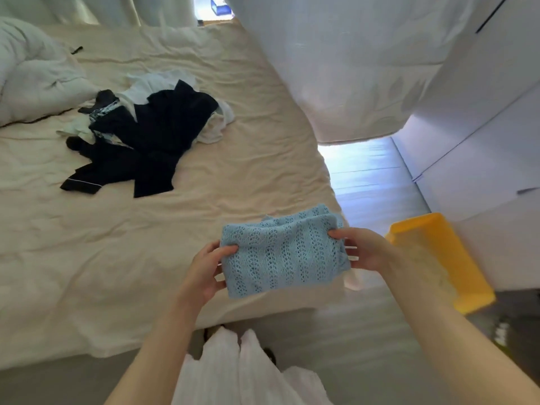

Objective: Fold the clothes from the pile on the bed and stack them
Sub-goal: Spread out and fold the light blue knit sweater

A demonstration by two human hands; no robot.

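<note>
Pretty soft, even daylight here, and you can see it's coming from the window [214,8] up top, which is blown out bluish-white. The floor [368,176] by the bed [87,258] catches a bright glare patch too. Shadows are faint, just shallow creases on the sheet. Wide lens bends everything at the edges, your arms stretch out big at the bottom. Whole shot's a bit smeary, especially the yellow bin [444,258].

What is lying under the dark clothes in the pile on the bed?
White garments and a patterned piece stick out from under the dark clothes; below is the bed sheet. Anything deeper in the pile is covered.
</note>
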